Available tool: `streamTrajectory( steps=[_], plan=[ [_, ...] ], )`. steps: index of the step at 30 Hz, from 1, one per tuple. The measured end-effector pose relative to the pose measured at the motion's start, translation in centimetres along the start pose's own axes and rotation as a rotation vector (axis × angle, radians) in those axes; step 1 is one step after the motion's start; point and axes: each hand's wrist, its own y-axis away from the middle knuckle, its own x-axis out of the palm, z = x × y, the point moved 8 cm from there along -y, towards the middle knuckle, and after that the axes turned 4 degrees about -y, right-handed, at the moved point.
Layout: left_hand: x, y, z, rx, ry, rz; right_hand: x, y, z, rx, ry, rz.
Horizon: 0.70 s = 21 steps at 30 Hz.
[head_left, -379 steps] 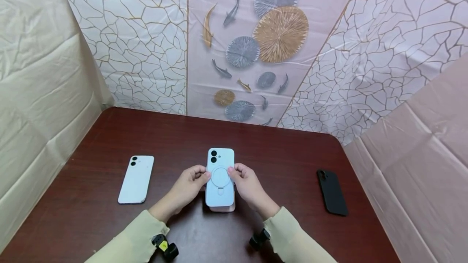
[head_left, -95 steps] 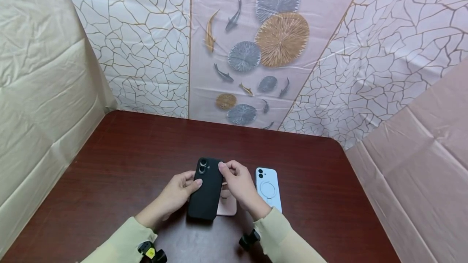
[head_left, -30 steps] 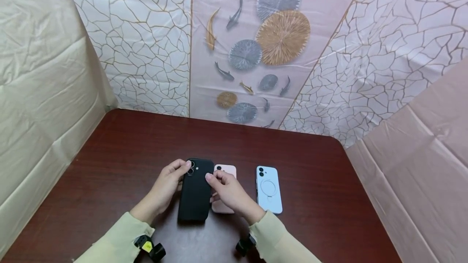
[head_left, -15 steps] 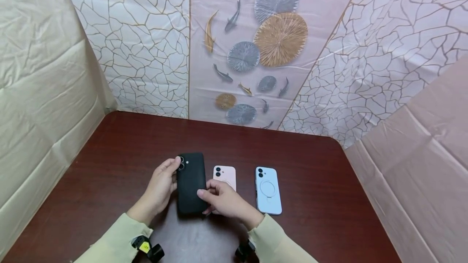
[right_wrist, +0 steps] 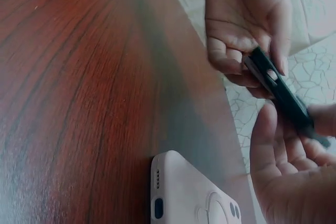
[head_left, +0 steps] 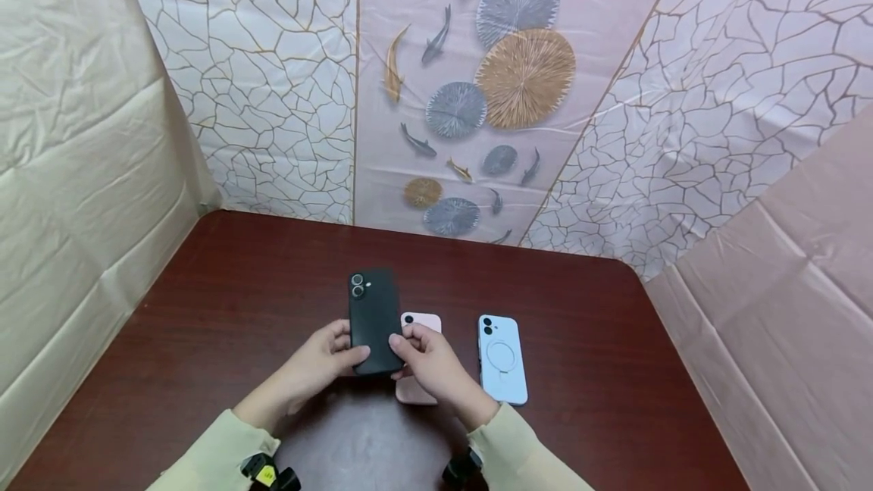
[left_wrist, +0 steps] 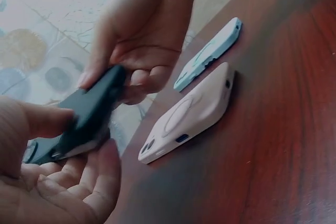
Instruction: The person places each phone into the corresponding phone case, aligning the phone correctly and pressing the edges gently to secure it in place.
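Observation:
Both hands hold a phone in a black case (head_left: 373, 317), its back with two ringed lenses facing up. It is raised over the table, partly in front of a pink phone case (head_left: 414, 392). The left hand (head_left: 320, 361) grips the lower left edge, thumb on the back and fingers beneath. At the lower right edge the right hand (head_left: 438, 366) pinches it between thumb and fingers. In the left wrist view, the black case (left_wrist: 86, 114) is tilted, and a paler strip shows along its edge. A light blue phone case (head_left: 502, 358) with a ring lies to the right.
The dark red wooden table (head_left: 600, 370) has a rounded far right corner. Patterned cloth (head_left: 273, 97) hangs behind it, with plain cloth on both sides. In the right wrist view, the pink case (right_wrist: 181, 187) lies flat near the hands.
The black-cased phone has moved away and slightly right, and the left hand has slid to its lower edge. Since the oldest frame, the white phone has left its spot and the blue case has moved right.

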Motion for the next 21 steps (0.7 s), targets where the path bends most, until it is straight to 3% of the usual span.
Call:
streamTrajectory(
  steps=[3,11,18,21],
  plan=[
    [0.6,0.2,0.1,0.009,-0.036,0.045,-0.3,-0.2,-0.3,0.025,-0.068,-0.042],
    [0.5,0.5,-0.1,0.033,-0.067,0.032,0.0,-0.4,-1.2,0.103,-0.086,-0.020],
    [0.4,0.5,-0.3,0.060,0.012,0.025,-0.3,-0.5,-1.0,0.088,-0.123,-0.041],
    [0.5,0.6,-0.5,0.073,-0.019,0.042,-0.6,-0.7,-0.9,0.079,-0.116,-0.072]
  ],
)
